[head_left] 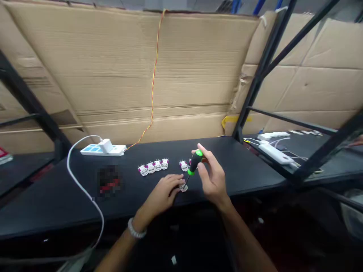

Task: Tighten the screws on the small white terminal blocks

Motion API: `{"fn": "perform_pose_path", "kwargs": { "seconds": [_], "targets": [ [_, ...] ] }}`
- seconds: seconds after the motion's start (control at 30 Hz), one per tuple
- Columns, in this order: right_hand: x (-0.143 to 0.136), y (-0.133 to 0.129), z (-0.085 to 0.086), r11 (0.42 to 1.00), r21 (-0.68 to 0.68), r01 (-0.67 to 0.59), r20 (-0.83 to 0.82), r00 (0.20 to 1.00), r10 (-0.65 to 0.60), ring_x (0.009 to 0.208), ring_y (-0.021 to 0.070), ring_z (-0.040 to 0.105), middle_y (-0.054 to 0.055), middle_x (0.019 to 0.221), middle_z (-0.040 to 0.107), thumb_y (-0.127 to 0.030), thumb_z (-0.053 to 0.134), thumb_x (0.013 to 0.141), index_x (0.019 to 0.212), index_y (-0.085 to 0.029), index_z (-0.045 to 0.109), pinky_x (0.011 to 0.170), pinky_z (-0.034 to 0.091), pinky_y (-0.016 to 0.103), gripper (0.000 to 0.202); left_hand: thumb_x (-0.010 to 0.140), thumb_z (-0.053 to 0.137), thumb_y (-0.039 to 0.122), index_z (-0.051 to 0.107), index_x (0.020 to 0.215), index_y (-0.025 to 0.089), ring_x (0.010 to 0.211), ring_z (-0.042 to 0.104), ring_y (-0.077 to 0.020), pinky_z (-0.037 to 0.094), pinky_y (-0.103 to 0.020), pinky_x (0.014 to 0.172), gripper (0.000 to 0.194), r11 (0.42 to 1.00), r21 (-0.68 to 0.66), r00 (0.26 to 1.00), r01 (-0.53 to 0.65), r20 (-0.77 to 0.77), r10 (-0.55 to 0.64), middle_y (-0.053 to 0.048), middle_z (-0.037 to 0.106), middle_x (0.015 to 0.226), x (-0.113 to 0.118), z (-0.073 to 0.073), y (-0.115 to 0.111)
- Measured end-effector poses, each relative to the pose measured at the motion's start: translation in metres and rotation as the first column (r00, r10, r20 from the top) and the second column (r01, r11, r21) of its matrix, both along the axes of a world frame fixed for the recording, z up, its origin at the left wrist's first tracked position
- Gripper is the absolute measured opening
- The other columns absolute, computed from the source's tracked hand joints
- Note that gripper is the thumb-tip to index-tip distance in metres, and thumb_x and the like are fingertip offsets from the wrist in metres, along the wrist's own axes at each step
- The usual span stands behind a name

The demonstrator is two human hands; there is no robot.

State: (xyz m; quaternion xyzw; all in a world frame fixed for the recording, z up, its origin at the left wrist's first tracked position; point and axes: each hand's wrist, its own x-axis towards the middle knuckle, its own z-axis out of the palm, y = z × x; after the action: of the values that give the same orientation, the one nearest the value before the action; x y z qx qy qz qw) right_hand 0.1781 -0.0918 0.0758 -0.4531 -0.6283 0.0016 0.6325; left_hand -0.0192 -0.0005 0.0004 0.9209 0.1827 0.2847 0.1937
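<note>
Left hand [166,189] is palm down near the front edge of the black table [227,181], fingers bent and close together, with thumb and fingertips pinching the left side of a small white part [184,187]. Right hand [214,181] pinches the black and green screwdriver [195,162] by its handle between thumb and fingers, one finger raised beside the handle top; the shaft slants down and left, its tip at the small white part, which lies on the table between the hands. Remaining items are recorded from left to right. A white cable [82,185] curves down from a white plug [106,146] seated in a power strip [117,150] at the rear of the table. A dark and red item, pixelated and not identifiable, sits in front of the strip. Four white and purple modules [154,167] stand side by side in a slightly curved row, beyond the left hand. Twisted red and yellow wire [153,83] hangs down the cardboard panel [195,75] and reaches the strip's right end. One further module [183,165] lies just left of the screwdriver handle; another beside it is partly hidden by the handle. Beyond the black frame [256,81], a white strip [276,154] with cables rests on the adjoining surface.
</note>
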Motion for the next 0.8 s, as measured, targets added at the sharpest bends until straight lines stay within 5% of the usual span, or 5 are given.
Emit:
{"fn": "perform_pose_path", "kwargs": {
  "seconds": [0.23, 0.47, 0.57, 0.67, 0.8],
  "targets": [
    [-0.0032, -0.0005, 0.0038, 0.989, 0.046, 0.142, 0.042, 0.989, -0.144, 0.095, 0.0217, 0.065, 0.009, 0.120, 0.064, -0.028, 0.072, 0.096, 0.144, -0.028, 0.063, 0.081, 0.060, 0.038, 0.049, 0.104, 0.060, 0.015, 0.073, 0.131, 0.024, 0.136, 0.065, -0.0291, 0.052, -0.054, 0.119, 0.031, 1.000, 0.004, 1.000, -0.003, -0.011, 0.003, -0.010, 0.071, 0.145, 0.0003, 0.0011, -0.0006],
    [0.0028, 0.0013, -0.0038, 1.000, -0.018, -0.025, -0.043, 0.999, 0.024, 0.114, 0.0254, 0.069, 0.012, 0.134, 0.068, -0.026, 0.045, 0.109, 0.161, -0.028, 0.046, 0.098, 0.060, 0.046, 0.053, 0.105, 0.059, 0.016, 0.073, 0.131, 0.024, 0.137, 0.064, -0.0286, 0.053, -0.053, 0.118, 0.030, 1.000, -0.008, 1.000, -0.007, -0.011, 0.007, -0.010, 0.070, 0.147, 0.0005, 0.0011, -0.0007],
    [0.0024, 0.0006, -0.0020, 0.999, 0.015, 0.043, -0.003, 0.999, -0.043, 0.117, 0.0271, 0.067, 0.013, 0.134, 0.064, -0.027, 0.054, 0.105, 0.155, -0.027, 0.055, 0.098, 0.060, 0.046, 0.050, 0.105, 0.060, 0.017, 0.073, 0.131, 0.024, 0.136, 0.065, -0.0285, 0.054, -0.051, 0.117, 0.030, 1.000, -0.006, 1.000, -0.001, -0.003, 0.001, -0.010, 0.071, 0.146, 0.0006, 0.0006, -0.0007],
    [-0.0005, -0.0003, 0.0020, 0.986, 0.061, 0.153, 0.031, 0.987, -0.155, 0.098, 0.0219, 0.065, 0.011, 0.123, 0.061, -0.028, 0.069, 0.098, 0.146, -0.027, 0.064, 0.085, 0.061, 0.039, 0.048, 0.105, 0.060, 0.016, 0.073, 0.131, 0.025, 0.137, 0.065, -0.0285, 0.053, -0.052, 0.118, 0.031, 1.000, -0.002, 1.000, 0.000, -0.003, 0.000, -0.010, 0.071, 0.146, 0.0006, 0.0001, -0.0006],
    [-0.0006, 0.0001, 0.0021, 0.990, 0.062, 0.130, 0.043, 0.990, -0.133, 0.100, 0.0216, 0.067, 0.010, 0.123, 0.064, -0.024, 0.064, 0.100, 0.151, -0.030, 0.059, 0.087, 0.061, 0.039, 0.052, 0.104, 0.060, 0.015, 0.073, 0.131, 0.025, 0.137, 0.064, -0.0285, 0.052, -0.053, 0.118, 0.032, 1.000, -0.003, 1.000, -0.010, -0.008, 0.010, -0.009, 0.071, 0.147, 0.0001, 0.0003, -0.0004]
  ]
}}
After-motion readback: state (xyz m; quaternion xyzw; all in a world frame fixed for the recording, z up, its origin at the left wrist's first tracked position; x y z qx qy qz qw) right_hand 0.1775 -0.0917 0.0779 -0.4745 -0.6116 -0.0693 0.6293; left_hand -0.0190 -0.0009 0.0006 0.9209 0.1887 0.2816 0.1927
